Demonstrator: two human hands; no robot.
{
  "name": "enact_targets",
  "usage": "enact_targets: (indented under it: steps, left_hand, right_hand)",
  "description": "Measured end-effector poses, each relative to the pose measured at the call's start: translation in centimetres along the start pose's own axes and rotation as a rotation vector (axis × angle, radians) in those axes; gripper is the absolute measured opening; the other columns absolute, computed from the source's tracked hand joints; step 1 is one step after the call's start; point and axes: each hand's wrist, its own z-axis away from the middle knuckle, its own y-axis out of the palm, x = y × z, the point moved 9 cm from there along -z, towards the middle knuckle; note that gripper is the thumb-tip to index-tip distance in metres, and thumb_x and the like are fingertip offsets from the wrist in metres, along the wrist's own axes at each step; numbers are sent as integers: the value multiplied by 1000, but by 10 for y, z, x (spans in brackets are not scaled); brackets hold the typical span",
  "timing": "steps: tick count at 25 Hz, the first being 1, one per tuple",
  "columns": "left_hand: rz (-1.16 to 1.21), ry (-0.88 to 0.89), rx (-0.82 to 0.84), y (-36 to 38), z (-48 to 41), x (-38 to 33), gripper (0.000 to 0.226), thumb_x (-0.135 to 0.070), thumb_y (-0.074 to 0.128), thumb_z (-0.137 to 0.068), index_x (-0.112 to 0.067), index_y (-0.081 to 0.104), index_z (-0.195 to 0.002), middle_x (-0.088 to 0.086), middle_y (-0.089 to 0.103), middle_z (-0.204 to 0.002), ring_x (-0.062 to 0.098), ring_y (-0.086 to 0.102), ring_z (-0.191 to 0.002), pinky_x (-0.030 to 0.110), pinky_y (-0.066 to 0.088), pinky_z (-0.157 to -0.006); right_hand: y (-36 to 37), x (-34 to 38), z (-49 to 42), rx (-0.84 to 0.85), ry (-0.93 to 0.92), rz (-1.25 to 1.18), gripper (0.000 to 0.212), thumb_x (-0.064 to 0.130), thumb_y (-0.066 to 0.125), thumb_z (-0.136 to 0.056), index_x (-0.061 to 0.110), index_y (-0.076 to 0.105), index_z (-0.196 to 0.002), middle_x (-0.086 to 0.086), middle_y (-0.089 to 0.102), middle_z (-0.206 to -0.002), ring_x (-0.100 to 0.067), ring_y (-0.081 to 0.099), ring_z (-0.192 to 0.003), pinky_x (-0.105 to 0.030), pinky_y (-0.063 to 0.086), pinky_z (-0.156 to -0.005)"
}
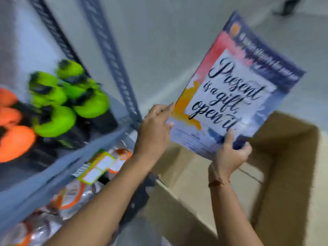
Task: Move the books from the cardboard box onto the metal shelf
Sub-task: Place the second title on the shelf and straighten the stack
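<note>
I hold a thin book (pixel 236 86) with a colourful cover reading "Present is a gift, open it" up in the air above the open cardboard box (pixel 287 174). My right hand (pixel 230 155) grips its lower edge. My left hand (pixel 156 130) pinches its left corner with thumb and fingers. The book is tilted, its top leaning to the right. The grey metal shelf (pixel 74 160) stands to the left, its upright post (pixel 113 64) just beside my left hand. The box's visible inside looks bare.
Green (pixel 71 96) and orange (pixel 14 132) round items with black parts fill the upper shelf board. Orange and yellow packaged goods (pixel 95 167) lie on the board below. A pale wall rises behind. A dark object (pixel 289 6) sits on the floor far right.
</note>
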Motion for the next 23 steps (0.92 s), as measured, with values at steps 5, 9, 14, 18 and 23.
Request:
enact_targets:
  steps: [5, 9, 14, 18, 23]
  left_hand:
    - [-228, 121, -811, -257, 54, -34, 50, -16, 56, -84, 4, 47, -128, 8, 53, -97, 10, 48, -91, -7, 24, -93]
    - [-327, -92, -1009, -390, 71, -33, 49, -14, 63, -88, -1, 50, -133, 2, 43, -97, 0, 38, -81, -4, 29, -81]
    - [-596, -492, -782, -468, 26, 5, 28, -16, 55, -92, -1, 61, -115, 27, 62, -102, 40, 56, -100, 37, 40, -77]
    - [-533, -738, -481, -459, 9, 59, 35, -26, 45, -96, -6, 62, -120, 24, 63, -120, 38, 57, -111, 37, 47, -89]
    - [-449, -739, -458, -452, 5, 66, 42, -30, 40, -98, -14, 51, -135, 18, 55, -135, 35, 49, -123, 34, 42, -99]
  right_hand:
    - [128, 184, 151, 584, -440, -361, 48, 42, 67, -81, 16, 56, -120, -18, 59, -107, -32, 60, -94, -42, 51, -84]
    - [186, 297, 261, 831, -664, -529, 42, 22, 72, -79, 24, 56, -118, 7, 53, -98, -15, 60, -92, -30, 50, -87]
    - [287, 353, 346, 1109, -955, -29, 15, 18, 66, -83, 10, 74, -94, -8, 71, -96, -11, 62, -81, -16, 39, -68]
    - [336, 306, 373, 1280, -1109, 552, 24, 15, 49, -85, 1, 70, -89, -20, 71, -92, -36, 65, -91, -32, 49, -75]
    - [330, 301, 368, 1313, -1012, 483, 37, 26, 52, -91, -2, 63, -71, -15, 55, -66, -29, 50, -67, -28, 36, -60]
